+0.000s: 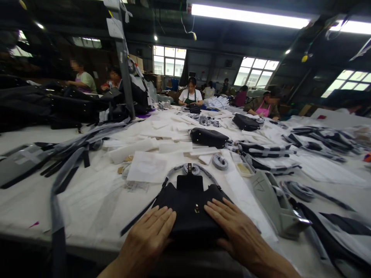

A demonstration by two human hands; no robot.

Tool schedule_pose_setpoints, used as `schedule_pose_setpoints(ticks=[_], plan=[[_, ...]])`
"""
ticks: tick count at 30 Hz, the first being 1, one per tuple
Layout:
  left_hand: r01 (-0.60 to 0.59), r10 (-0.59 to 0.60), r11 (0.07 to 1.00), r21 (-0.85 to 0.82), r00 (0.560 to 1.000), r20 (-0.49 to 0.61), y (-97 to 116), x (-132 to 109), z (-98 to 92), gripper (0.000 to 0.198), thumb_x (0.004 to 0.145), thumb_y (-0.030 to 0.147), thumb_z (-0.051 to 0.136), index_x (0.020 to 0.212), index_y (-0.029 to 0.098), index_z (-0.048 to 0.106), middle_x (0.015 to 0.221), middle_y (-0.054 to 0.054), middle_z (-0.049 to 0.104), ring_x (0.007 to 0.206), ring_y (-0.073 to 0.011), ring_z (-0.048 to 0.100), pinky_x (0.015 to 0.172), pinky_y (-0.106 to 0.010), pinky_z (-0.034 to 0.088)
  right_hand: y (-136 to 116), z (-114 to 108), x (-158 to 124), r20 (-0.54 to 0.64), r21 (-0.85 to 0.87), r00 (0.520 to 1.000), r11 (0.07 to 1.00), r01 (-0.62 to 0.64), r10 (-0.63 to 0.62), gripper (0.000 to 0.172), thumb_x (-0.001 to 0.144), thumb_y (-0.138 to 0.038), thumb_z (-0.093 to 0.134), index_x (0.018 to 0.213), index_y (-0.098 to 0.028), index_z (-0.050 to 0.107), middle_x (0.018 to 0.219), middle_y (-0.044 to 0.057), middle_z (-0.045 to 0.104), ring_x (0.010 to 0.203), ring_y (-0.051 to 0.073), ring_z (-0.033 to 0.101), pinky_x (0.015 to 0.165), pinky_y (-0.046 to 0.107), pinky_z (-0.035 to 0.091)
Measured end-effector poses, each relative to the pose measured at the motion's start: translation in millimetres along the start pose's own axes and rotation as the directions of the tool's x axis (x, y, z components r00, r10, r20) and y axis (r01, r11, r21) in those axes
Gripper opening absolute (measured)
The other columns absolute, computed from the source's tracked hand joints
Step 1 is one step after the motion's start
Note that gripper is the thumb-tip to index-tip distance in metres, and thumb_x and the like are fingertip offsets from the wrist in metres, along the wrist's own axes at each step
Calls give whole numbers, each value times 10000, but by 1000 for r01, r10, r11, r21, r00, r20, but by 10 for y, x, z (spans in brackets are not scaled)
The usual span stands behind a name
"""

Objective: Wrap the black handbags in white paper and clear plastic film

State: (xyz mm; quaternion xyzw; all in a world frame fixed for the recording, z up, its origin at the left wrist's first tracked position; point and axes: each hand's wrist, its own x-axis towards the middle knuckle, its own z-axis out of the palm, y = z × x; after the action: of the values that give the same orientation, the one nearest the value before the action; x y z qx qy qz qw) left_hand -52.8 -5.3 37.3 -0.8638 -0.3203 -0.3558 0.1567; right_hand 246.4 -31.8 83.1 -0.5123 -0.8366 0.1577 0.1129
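A black handbag lies at the near edge of the table, its front side facing up. Its closing tab is folded away from me, and a small gold-coloured clasp shows in the middle. My left hand rests flat on the bag's left side, fingers stretched out. On the right side my right hand lies the same way, fingers straight and thumb near the bottom edge. A wrapped handle arches beyond the bag. Neither hand grips anything.
A grey tape dispenser stands right of the bag. White sheets and a coiled wrapped strap lie beyond it. Another black bag sits farther back. Long wrapped straps hang over the edge at left. Several people work around the table.
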Motion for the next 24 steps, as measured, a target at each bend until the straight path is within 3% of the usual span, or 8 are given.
schedule_pose_setpoints(ticks=[3, 6, 8, 11, 13, 15, 19, 24], plan=[[35, -37, 999, 11, 957, 288, -144, 93, -4, 343, 849, 36, 494, 1108, 202, 647, 951, -42, 752, 804, -186, 714, 752, -286, 563, 17, 147, 134, -46, -170, 998, 985, 30, -38, 681, 731, -99, 684, 1391, -214, 558, 1405, 92, 576, 1295, 327, 538, 1131, 553, 378], [106, -132, 991, 80, 767, 628, -308, 313, -134, 302, 815, 6, 538, 1017, 201, 652, 842, -27, 725, 734, -186, 695, 709, -278, 540, -13, 352, 205, -199, -306, 969, 949, 80, -146, 565, 786, -86, 640, 1338, -195, 595, 1317, 89, 652, 1202, 290, 618, 1074, 490, 454], [114, -142, 990, 86, 713, 687, -348, 447, -178, 305, 808, 27, 580, 1053, 198, 641, 913, -45, 727, 825, -213, 700, 774, -317, 539, -14, 521, 226, -321, -383, 920, 920, 88, -222, 468, 837, -96, 604, 1296, -192, 621, 1263, 77, 689, 1156, 256, 646, 1061, 428, 458], [49, -32, 999, -6, 738, 674, -262, 505, -57, 410, 809, 80, 640, 1206, 167, 593, 1152, -115, 700, 1020, -262, 683, 872, -373, 541, 22, 725, 228, -465, -446, 833, 892, 72, -300, 414, 888, -85, 523, 1275, -189, 626, 1257, 63, 693, 1167, 226, 635, 1089, 382, 407], [-8, 25, 1000, -28, 738, 674, -152, 427, 127, 397, 842, 72, 607, 1235, 129, 584, 1207, -149, 682, 1060, -271, 680, 872, -369, 555, 25, 752, 234, -488, -444, 819, 894, 64, -301, 413, 885, -94, 518, 1273, -192, 623, 1251, 56, 697, 1167, 223, 635, 1087, 381, 399], [-58, 33, 998, 17, 755, 655, -54, 285, 323, 385, 877, 42, 539, 1254, 103, 578, 1224, -165, 676, 1081, -272, 679, 866, -361, 565, -21, 675, 277, -428, -419, 867, 906, 59, -254, 458, 858, -155, 575, 1314, -196, 590, 1268, 62, 688, 1154, 238, 642, 1060, 396, 431], [-124, 35, 983, 136, 851, 525, 5, 30, 548, 429, 907, 25, 450, 1323, 84, 532, 1290, -171, 641, 1150, -264, 649, 926, -367, 549, -174, 444, 465, -173, -428, 969, 900, 88, -177, 669, 802, -233, 631, 1448, -211, 457, 1409, 100, 579, 1209, 303, 608, 1017, 469, 481], [-107, 38, 973, 204, 948, 316, -146, -87, 525, 468, 901, 35, 380, 1333, 120, 537, 1281, -128, 657, 1162, -237, 639, 997, -379, 502, -115, 576, 566, -159, -564, 942, 810, 158, -294, 574, 870, -131, 491, 1439, -201, 475, 1299, 65, 668, 1111, 261, 669, 940, 393, 520]])
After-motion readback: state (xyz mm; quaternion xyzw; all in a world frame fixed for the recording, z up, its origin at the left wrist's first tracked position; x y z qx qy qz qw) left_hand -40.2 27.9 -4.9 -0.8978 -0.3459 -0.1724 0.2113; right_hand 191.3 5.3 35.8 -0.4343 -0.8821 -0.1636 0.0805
